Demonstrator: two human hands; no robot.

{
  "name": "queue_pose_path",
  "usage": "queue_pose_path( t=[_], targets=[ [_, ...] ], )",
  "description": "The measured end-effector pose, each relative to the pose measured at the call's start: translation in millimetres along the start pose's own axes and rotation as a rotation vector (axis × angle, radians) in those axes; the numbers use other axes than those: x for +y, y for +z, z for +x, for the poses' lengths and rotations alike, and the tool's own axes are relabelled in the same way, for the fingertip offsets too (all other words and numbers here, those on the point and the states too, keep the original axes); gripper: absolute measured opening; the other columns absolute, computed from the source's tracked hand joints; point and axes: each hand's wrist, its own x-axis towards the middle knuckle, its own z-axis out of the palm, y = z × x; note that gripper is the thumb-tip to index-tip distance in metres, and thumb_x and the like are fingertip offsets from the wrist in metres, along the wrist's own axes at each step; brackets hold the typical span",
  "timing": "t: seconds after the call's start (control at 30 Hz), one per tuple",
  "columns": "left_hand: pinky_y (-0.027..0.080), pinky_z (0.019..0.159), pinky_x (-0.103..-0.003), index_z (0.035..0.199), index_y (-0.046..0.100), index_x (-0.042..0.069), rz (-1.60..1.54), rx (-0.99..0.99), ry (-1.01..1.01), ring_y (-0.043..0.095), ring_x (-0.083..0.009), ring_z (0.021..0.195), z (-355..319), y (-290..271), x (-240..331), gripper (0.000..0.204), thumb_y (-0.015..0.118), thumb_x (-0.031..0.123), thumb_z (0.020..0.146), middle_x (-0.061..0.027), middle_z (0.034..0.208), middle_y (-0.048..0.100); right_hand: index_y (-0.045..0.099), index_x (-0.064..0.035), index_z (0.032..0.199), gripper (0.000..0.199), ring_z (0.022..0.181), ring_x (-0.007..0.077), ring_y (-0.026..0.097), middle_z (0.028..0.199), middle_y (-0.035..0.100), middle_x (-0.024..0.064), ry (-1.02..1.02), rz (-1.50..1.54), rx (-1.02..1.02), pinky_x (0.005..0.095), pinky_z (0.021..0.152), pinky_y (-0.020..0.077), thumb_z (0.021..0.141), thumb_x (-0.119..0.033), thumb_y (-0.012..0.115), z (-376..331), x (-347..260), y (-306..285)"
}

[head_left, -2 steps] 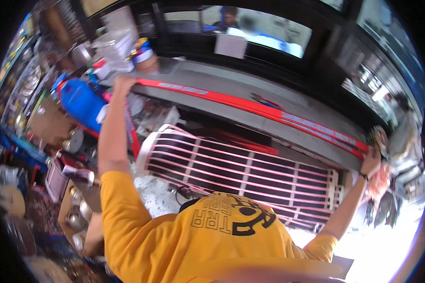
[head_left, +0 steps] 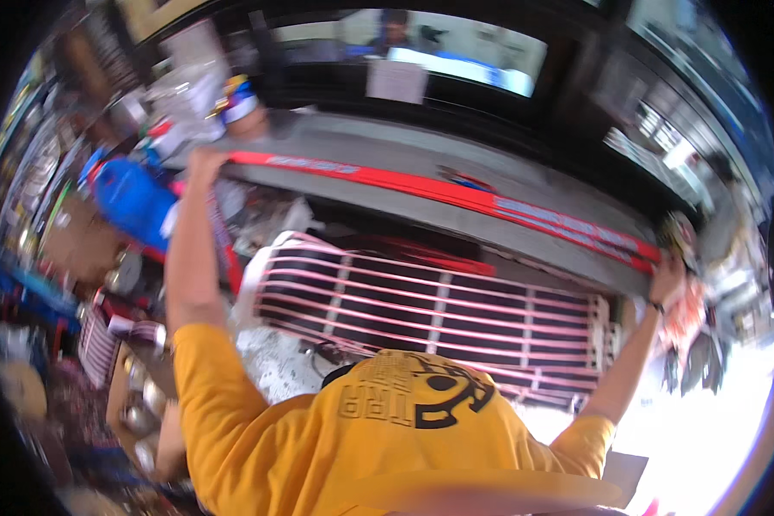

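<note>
A long flat red band (head_left: 421, 183) with white print stretches across the grey ledge in front of me, sloping down to the right. My left hand (head_left: 205, 162) is closed at its left end. Far to the right, my right hand (head_left: 669, 279) is closed on the other end, where the band looks doubled. Both arms are spread wide. Fingers are partly blurred. Beneath the band stands a white rack (head_left: 439, 314) with pinkish bars over a dark backing. Another red strip (head_left: 232, 268) hangs down below my left hand; whether it joins the band I cannot tell.
A blue container (head_left: 133, 199) and crowded shelves lie to the left, with a cardboard box (head_left: 170, 439) of round items lower down. A small coloured item (head_left: 469, 179) rests on the ledge (head_left: 353, 138). Behind a window, a person (head_left: 394, 30) is visible. Bags (head_left: 705, 357) hang at the right.
The whole scene has shifted slightly left in the view, with some blur. Both hands keep their hold on the red band, which stays stretched between them.
</note>
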Motion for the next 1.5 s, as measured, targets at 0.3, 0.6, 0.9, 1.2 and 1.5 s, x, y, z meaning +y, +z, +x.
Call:
queue_pose_path(
  t=[0.3,0.6,0.9,1.2,1.5],
  targets=[
    [0.028,0.033,-0.026,0.090,0.071,0.006,-0.666,-0.304,-1.253,0.038,-0.0070,0.039,25,5,-9,0.021,0.076,0.023,0.079,0.0021,0.065,0.050,0.072,-0.0033,0.101,0.023,0.082,0.0247,0.071,0.088,0.073,0.0147,-0.235,-0.574,0.258,0.0336,0.075,0.0529,0.085,-0.018,0.066,-25,-32,17],
    [0.028,0.034,-0.025,0.095,0.071,0.009,-0.773,-0.267,-1.237,0.037,-0.0062,0.041,20,16,-21,0.022,0.075,0.026,0.082,0.0032,0.066,0.047,0.073,-0.0044,0.102,0.024,0.079,0.0211,0.070,0.084,0.072,0.0130,-0.210,-0.623,0.258,0.0330,0.074,0.0526,0.083,-0.018,0.067,-34,-53,3],
    [0.026,0.034,-0.024,0.098,0.071,0.010,-0.776,-0.277,-1.261,0.035,-0.0052,0.040,17,19,-23,0.023,0.074,0.027,0.084,0.0044,0.065,0.044,0.075,-0.0048,0.093,0.021,0.088,0.0324,0.067,0.088,0.071,0.0179,-0.260,-0.845,0.168,0.0401,0.082,0.0517,0.078,-0.017,0.067,-39,-45,9],
    [0.026,0.035,-0.023,0.107,0.068,0.005,-0.752,-0.201,-1.238,0.036,-0.0043,0.040,20,6,0,0.033,0.077,0.025,0.083,0.0041,0.065,0.048,0.072,-0.0055,0.097,0.022,0.096,0.0318,0.064,0.095,0.069,0.0154,-0.347,-0.937,0.204,0.0398,0.083,0.0506,0.077,-0.013,0.072,-43,-47,18],
    [0.026,0.035,-0.023,0.109,0.069,0.006,-0.837,-0.200,-1.268,0.036,-0.0036,0.041,22,2,8,0.031,0.076,0.023,0.084,0.0047,0.064,0.047,0.071,-0.0071,0.106,0.034,0.107,0.0325,0.060,0.112,0.067,0.0135,-0.718,-0.516,-0.746,0.0397,0.096,0.0458,0.074,-0.016,0.077,-95,-125,97]
  ],
)
